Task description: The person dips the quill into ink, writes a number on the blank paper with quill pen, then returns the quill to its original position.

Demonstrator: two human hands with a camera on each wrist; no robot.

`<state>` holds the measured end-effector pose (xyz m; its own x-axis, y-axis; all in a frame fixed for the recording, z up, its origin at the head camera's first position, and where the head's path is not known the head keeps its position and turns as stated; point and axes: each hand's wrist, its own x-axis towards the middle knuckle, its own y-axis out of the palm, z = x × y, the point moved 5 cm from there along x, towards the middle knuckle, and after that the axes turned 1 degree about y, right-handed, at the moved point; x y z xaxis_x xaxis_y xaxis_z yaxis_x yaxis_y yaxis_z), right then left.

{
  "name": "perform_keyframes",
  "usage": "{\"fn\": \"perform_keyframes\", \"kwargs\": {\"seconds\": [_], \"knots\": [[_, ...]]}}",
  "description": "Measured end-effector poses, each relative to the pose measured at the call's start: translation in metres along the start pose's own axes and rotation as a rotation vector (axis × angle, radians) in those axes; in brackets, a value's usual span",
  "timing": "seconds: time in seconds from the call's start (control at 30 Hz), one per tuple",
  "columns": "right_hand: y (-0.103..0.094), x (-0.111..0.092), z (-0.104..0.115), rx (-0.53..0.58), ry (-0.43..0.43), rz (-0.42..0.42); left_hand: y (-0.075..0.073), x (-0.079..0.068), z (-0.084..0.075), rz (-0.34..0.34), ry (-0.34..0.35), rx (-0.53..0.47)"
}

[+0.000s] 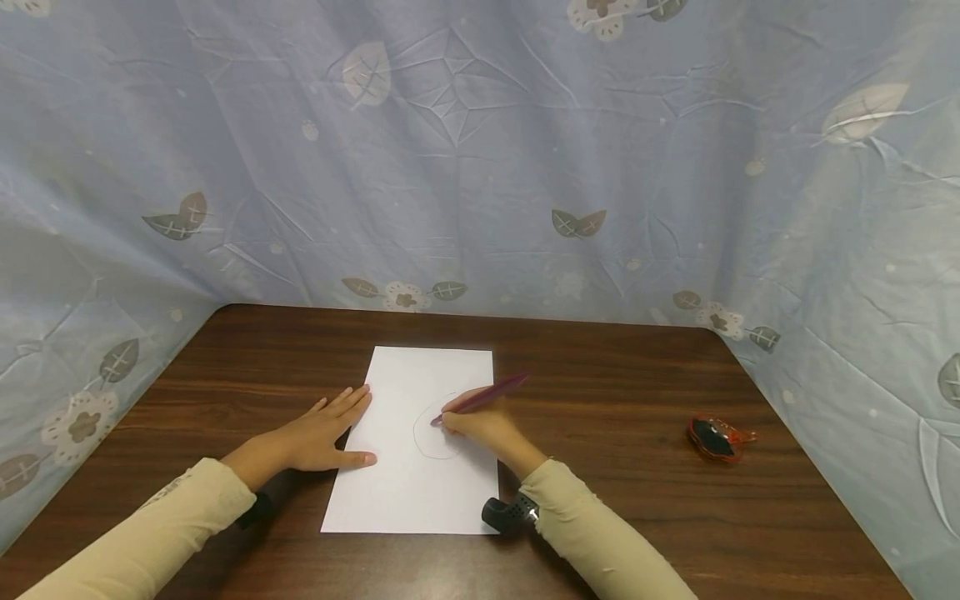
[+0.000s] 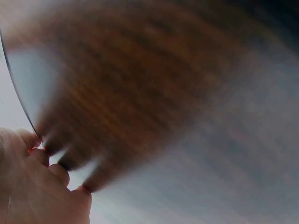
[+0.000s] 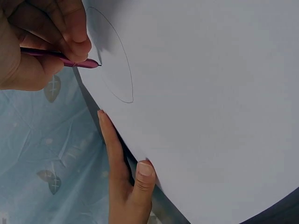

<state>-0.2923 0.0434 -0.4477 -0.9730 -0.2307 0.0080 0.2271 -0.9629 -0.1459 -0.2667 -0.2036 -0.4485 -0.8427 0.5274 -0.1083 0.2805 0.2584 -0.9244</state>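
A white sheet of paper [image 1: 405, 500] lies on the dark wooden table, with a thin round outline [image 1: 415, 437] drawn near its middle. My right hand [image 1: 483, 421] pinches a purple pen [image 1: 491, 393], its tip down at the paper inside the outline. In the right wrist view the pen [image 3: 84, 63] has its point at the sheet beside the curved line [image 3: 130, 70]. On the sheet's left edge rests my left hand [image 1: 318, 433], fingers straight and thumb spread on the paper. Only part of the left hand [image 2: 32, 186] shows in the left wrist view.
At the table's right side lies a small red-rimmed object with a dark face [image 1: 714, 439]. Pale blue curtains [image 1: 480, 167] with leaf and flower prints hang behind and along both sides of the wooden table [image 1: 615, 392]. A dark wrist device [image 1: 510, 514] overlaps the paper's lower right corner.
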Motion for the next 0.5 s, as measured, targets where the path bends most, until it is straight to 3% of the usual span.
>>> {"fn": "perform_keyframes", "kwargs": {"seconds": [0.5], "knots": [[0.013, -0.004, 0.005, -0.070, 0.011, 0.063, 0.000, 0.000, -0.001, -0.004, -0.002, 0.005]]}}
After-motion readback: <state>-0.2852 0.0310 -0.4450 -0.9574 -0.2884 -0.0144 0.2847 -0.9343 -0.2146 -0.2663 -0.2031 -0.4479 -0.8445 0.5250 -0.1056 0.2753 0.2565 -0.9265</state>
